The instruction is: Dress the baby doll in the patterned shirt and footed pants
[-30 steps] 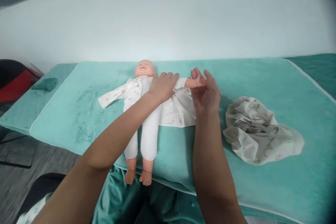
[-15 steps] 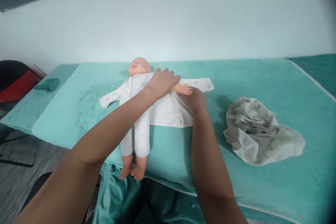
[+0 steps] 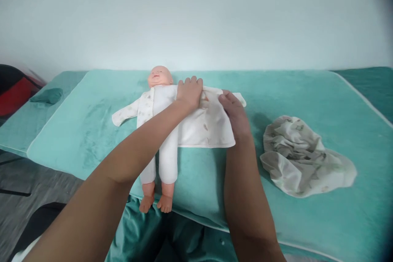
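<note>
A baby doll (image 3: 166,172) lies on its back with its feet over the near edge of the bed. A white patterned baby shirt (image 3: 208,129) is on one of its arms, the sleeve (image 3: 125,114) stretched out at the left. The shirt's other half spreads open on the right. My left hand (image 3: 190,92) is closed round the doll's arm near the shoulder; the fingers' undersides are hidden. My right hand (image 3: 236,110) pinches the shirt near its right sleeve, whose end shows behind the fingers. Cloth partly covers the doll's hand.
The teal massage bed (image 3: 76,131) runs along a white wall (image 3: 196,16). A crumpled white patterned cloth (image 3: 303,159) lies on the right. A red and black chair (image 3: 15,94) stands at the far left, near the bed's face hole (image 3: 46,95).
My right hand has lifted the shirt's fabric and turned so the thumb shows. The doll's bare forearm, in plain view before, is now mostly covered. My left hand has shifted slightly left.
</note>
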Tool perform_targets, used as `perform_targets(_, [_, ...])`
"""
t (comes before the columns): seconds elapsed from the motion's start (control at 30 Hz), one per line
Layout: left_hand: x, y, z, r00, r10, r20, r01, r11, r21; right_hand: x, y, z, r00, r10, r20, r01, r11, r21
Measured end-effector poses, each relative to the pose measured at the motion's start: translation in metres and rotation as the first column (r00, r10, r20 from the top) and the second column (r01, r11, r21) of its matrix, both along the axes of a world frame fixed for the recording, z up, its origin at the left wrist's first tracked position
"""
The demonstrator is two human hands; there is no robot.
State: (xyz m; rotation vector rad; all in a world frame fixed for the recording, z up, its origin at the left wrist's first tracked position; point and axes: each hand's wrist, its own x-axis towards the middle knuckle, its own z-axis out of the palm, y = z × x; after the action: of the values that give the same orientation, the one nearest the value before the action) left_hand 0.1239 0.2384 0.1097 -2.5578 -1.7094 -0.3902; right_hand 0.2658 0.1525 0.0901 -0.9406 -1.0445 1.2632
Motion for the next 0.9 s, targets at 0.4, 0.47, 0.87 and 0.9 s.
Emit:
perform_targets(0.4, [-0.104,-0.027,0.031,0.825,-0.150,0.545,0.027,0.974,0.226,-0.046,-0.023,0.000,0.885,0.442,0.146,-0.461,0.876,0.141])
perform_targets(0.47, [-0.130,-0.049,0.019,0.772,-0.062,0.632,-0.123,0.962,0.245,-0.049,-0.026,-0.003,0.887,0.430,0.169,-0.457,0.873,0.172])
perform_targets(0.87, [-0.225,-0.144,-0.077,0.792,0.238,0.562,-0.288,0.958,0.001,-0.069,-0.037,-0.045,0.863,-0.150,0.483,0.017,0.963,0.269])
perform_targets(0.9, [-0.234,-0.139,-0.076,0.793,0.286,0.539,-0.338,0.941,-0.002,-0.069,-0.042,-0.050,0.836,-0.187,0.517,0.032,0.955,0.294])
